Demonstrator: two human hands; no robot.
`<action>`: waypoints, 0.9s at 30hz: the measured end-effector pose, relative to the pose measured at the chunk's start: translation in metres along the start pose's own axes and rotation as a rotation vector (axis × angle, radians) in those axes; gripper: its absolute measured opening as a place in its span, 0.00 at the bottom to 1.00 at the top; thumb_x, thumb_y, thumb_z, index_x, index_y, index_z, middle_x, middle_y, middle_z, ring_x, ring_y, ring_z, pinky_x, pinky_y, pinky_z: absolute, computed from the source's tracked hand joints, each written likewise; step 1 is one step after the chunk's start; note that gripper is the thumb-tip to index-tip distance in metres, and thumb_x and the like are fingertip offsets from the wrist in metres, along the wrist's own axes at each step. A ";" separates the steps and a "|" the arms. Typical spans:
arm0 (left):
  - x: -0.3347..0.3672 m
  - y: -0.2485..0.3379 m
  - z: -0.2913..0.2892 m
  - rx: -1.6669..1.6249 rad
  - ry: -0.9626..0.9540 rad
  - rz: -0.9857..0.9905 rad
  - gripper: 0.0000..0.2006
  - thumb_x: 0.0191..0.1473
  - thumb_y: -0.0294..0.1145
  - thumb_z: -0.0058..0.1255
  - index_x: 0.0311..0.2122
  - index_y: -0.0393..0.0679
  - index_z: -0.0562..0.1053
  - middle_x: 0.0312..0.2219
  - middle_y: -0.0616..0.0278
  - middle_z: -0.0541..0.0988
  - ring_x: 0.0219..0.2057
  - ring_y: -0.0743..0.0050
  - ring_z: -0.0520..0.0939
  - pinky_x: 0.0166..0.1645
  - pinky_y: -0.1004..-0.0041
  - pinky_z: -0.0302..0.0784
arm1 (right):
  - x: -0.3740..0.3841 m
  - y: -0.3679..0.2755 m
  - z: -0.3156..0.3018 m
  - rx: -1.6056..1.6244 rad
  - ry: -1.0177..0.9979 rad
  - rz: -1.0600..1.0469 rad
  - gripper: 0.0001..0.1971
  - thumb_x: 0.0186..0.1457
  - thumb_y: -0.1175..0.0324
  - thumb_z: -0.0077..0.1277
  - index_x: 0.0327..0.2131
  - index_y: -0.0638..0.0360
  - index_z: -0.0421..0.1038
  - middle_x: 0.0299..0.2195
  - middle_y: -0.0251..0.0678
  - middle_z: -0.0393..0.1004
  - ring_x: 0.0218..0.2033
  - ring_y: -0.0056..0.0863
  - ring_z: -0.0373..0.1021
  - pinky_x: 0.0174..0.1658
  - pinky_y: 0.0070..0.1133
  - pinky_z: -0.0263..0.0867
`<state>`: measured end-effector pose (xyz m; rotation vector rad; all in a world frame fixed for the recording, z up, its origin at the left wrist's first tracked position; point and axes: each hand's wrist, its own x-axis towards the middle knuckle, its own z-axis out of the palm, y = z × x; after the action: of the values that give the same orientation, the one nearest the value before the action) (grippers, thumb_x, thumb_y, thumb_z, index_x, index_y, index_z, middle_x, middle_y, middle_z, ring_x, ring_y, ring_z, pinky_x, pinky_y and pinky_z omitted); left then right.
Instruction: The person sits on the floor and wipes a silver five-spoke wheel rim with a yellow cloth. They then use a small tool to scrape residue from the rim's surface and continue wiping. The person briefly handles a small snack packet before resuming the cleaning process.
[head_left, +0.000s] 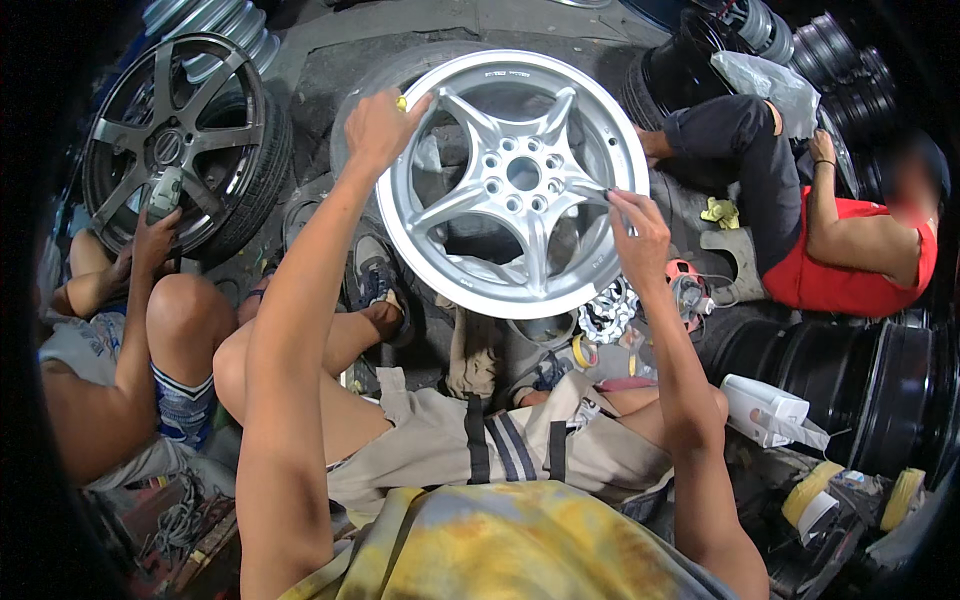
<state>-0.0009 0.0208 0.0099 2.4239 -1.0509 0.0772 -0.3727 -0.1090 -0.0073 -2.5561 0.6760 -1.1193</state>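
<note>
Even, cool light, apparently from overhead, falls brightest on a silver wheel [524,197], its lip near white, while the floor [330,85] around it sits dim. Thin streaks of glare line the glossy black rims [835,385] at right. The center is crisp; a smooth blur masks the head [914,180] of a person at right. Fisheye distortion bends the edges, and the corners fall to black.
</note>
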 end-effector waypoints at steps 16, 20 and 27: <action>0.003 -0.002 0.000 0.027 -0.026 0.003 0.30 0.54 0.63 0.54 0.31 0.37 0.81 0.25 0.41 0.82 0.30 0.38 0.84 0.35 0.50 0.77 | 0.019 0.011 0.003 0.043 -0.339 -0.275 0.13 0.46 0.80 0.59 0.39 0.64 0.79 0.42 0.39 0.77 0.45 0.36 0.74 0.46 0.31 0.72; 0.000 0.000 0.001 0.020 0.019 0.007 0.32 0.54 0.64 0.53 0.32 0.36 0.81 0.26 0.40 0.82 0.33 0.39 0.84 0.40 0.50 0.78 | 0.021 0.016 -0.011 -0.055 -0.315 -0.369 0.15 0.45 0.80 0.59 0.40 0.65 0.78 0.44 0.39 0.75 0.44 0.36 0.74 0.46 0.31 0.73; 0.002 0.000 -0.002 0.007 -0.037 -0.027 0.32 0.54 0.65 0.53 0.34 0.36 0.81 0.27 0.40 0.82 0.31 0.39 0.84 0.38 0.51 0.78 | 0.033 0.008 0.002 -0.157 -0.461 -0.528 0.18 0.43 0.81 0.57 0.42 0.65 0.76 0.44 0.40 0.74 0.45 0.37 0.73 0.48 0.30 0.73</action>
<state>0.0002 0.0205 0.0122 2.4539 -1.0350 0.0261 -0.3546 -0.1325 0.0085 -3.0678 -0.0324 -0.5608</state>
